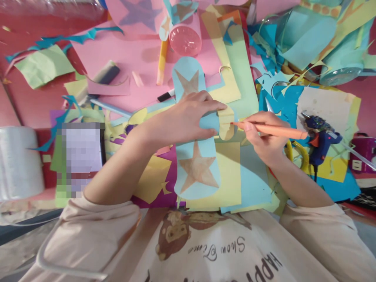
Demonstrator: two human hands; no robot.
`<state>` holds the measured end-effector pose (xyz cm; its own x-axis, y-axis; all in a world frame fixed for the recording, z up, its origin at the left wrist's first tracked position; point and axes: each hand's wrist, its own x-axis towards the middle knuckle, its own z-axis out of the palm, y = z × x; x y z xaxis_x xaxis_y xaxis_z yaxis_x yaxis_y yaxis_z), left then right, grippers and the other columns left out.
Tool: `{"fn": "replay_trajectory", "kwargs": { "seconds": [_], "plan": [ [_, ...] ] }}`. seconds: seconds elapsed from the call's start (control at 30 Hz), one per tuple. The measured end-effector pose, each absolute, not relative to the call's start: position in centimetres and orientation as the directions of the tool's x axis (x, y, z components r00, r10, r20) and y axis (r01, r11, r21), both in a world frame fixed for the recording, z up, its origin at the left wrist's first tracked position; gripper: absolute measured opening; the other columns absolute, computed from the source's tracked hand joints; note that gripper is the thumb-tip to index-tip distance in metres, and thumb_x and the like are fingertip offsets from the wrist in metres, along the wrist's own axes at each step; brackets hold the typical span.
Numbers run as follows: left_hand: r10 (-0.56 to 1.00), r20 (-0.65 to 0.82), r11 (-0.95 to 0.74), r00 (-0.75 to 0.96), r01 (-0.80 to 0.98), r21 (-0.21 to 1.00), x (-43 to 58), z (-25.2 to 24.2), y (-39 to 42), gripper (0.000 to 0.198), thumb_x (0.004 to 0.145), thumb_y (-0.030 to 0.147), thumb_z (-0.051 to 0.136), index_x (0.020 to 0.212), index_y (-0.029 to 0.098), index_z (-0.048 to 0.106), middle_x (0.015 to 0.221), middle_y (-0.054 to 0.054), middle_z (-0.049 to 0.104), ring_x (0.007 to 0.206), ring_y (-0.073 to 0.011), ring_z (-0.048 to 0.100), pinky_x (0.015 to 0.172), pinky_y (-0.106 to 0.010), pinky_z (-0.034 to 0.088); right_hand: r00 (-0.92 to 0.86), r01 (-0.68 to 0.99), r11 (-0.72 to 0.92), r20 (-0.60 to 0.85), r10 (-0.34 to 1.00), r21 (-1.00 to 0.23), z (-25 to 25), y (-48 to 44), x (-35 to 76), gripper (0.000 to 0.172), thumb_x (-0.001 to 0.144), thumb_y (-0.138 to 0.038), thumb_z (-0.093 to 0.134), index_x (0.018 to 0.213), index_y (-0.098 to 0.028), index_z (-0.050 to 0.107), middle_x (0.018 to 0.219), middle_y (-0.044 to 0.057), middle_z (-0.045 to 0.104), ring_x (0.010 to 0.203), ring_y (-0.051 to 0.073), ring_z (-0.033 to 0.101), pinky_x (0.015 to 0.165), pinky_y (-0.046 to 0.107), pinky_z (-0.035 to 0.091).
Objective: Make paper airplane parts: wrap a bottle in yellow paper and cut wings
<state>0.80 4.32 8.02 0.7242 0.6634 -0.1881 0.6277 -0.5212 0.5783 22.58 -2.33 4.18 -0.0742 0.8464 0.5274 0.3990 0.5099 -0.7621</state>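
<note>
My left hand (190, 117) lies with fingers spread across a long light-blue paper shape (188, 64) that carries brown stars (199, 167) at its two ends. Its fingertips press near a small yellow paper piece (226, 131) at the blue shape's right side. In my right hand (266, 137) is an orange marker (282, 131), gripped between thumb and fingers. The marker's tip points left and meets the yellow piece, or hovers just over it. Part of the blue shape's middle is hidden under my left hand.
Right of my hand, a blue glue gun (320, 143) rests by yellow scissor handles (299, 154). Clear plastic cups (342, 68) and paper scraps crowd the back right. A pink cup (185, 37) stands at the back. On the left are a blurred-out screen (82, 156) and a white roll (20, 162).
</note>
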Motion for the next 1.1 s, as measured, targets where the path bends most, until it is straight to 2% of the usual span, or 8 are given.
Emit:
{"fn": "replay_trajectory", "kwargs": {
  "seconds": [0.23,0.47,0.67,0.83,1.0,1.1],
  "plan": [
    [0.664,-0.185,-0.516,0.725,0.623,0.588,0.8,8.0,4.3,0.051,0.081,0.045,0.051,0.13,0.031,0.052,0.117,-0.003,0.055,0.12,-0.0291,0.05,0.102,-0.048,0.042,-0.045,0.448,0.47,0.506,0.861,-0.76,4.4,-2.4,22.6,0.006,0.085,-0.025,0.064,0.079,-0.027,0.064,0.063,-0.002,0.065,0.052,0.014,0.057,0.046,0.029,0.044],
    [0.659,-0.177,-0.521,0.731,0.613,0.594,0.7,7.9,4.4,0.052,0.08,0.045,0.051,0.13,0.032,0.052,0.116,-0.003,0.055,0.119,-0.0292,0.051,0.102,-0.048,0.043,-0.025,0.414,0.492,0.531,0.847,-0.766,4.4,-2.4,22.8,0.008,0.087,-0.027,0.062,0.079,-0.026,0.064,0.064,-0.002,0.063,0.053,0.013,0.057,0.048,0.029,0.046],
    [0.658,-0.184,-0.525,0.73,0.621,0.582,0.8,8.0,4.4,0.051,0.081,0.044,0.05,0.13,0.031,0.052,0.116,-0.003,0.055,0.12,-0.0298,0.051,0.102,-0.049,0.042,-0.197,0.386,0.601,0.573,0.795,-0.7,4.5,-2.1,22.1,0.008,0.086,-0.02,0.062,0.089,-0.027,0.066,0.076,-0.001,0.072,0.065,0.014,0.067,0.058,0.028,0.055],
    [0.661,-0.169,-0.539,0.731,0.619,0.571,0.8,8.0,4.4,0.051,0.08,0.045,0.05,0.129,0.031,0.053,0.115,-0.003,0.056,0.118,-0.0288,0.053,0.101,-0.048,0.044,-0.249,0.439,0.605,0.557,0.792,-0.664,5.0,-2.1,21.6,0.009,0.085,-0.019,0.063,0.092,-0.025,0.066,0.079,0.0,0.075,0.068,0.014,0.07,0.061,0.027,0.058],
    [0.659,-0.175,-0.532,0.731,0.618,0.578,0.8,8.0,4.3,0.051,0.08,0.043,0.051,0.13,0.031,0.052,0.115,-0.003,0.055,0.119,-0.0286,0.052,0.101,-0.047,0.044,-0.244,0.449,0.576,0.527,0.814,-0.683,4.7,-2.4,21.8,0.01,0.086,-0.019,0.063,0.092,-0.025,0.067,0.081,0.0,0.074,0.069,0.014,0.069,0.061,0.028,0.057],
    [0.669,-0.191,-0.513,0.719,0.632,0.581,0.7,8.1,4.3,0.052,0.08,0.042,0.051,0.131,0.031,0.051,0.117,-0.003,0.055,0.121,-0.0285,0.052,0.101,-0.045,0.044,-0.128,0.386,0.542,0.538,0.833,-0.747,4.1,-2.6,22.3,0.01,0.088,-0.026,0.061,0.094,-0.028,0.069,0.079,-0.001,0.072,0.064,0.015,0.067,0.056,0.03,0.056]
  ]
}}
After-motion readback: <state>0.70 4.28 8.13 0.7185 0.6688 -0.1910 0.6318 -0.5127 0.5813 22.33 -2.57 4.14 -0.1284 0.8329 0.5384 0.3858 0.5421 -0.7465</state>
